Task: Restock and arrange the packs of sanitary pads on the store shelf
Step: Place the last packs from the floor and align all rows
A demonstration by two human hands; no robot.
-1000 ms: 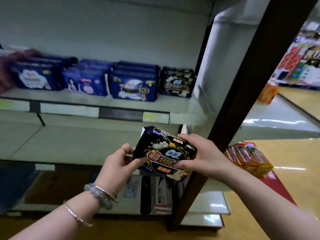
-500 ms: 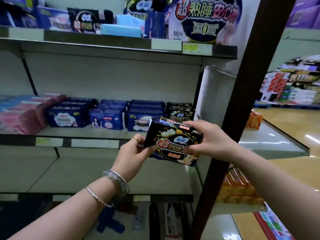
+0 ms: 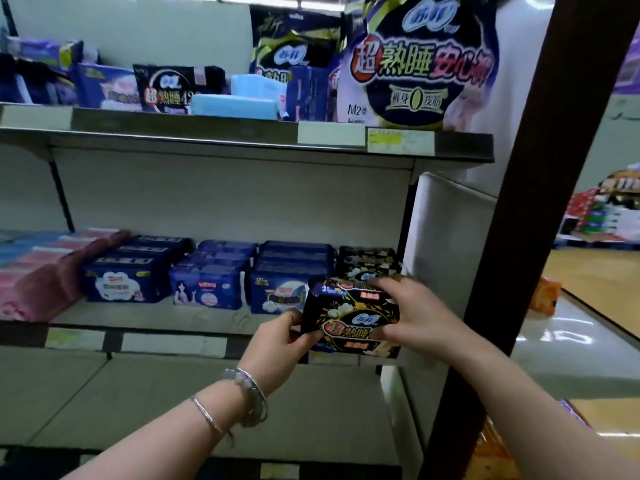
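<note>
I hold a black pack of sanitary pads (image 3: 349,322) with gold and red print in both hands, at the front edge of the middle shelf (image 3: 166,318), right end. My left hand (image 3: 277,344) grips its left side. My right hand (image 3: 412,317) grips its top and right side. Just behind it on the shelf lie matching black packs (image 3: 367,259). To their left stand rows of dark blue packs (image 3: 284,271) and pink packs (image 3: 38,275).
The top shelf (image 3: 242,133) carries large black and white packs (image 3: 419,64) and light blue ones (image 3: 239,105). A dark brown post (image 3: 533,202) rises close to my right arm. The lower shelf (image 3: 173,403) lies below my hands. An aisle with goods opens at right.
The pack in my two hands rose from below the lower shelf to the middle shelf's front edge, close to the matching black packs. My view tilted upward, revealing the top shelf.
</note>
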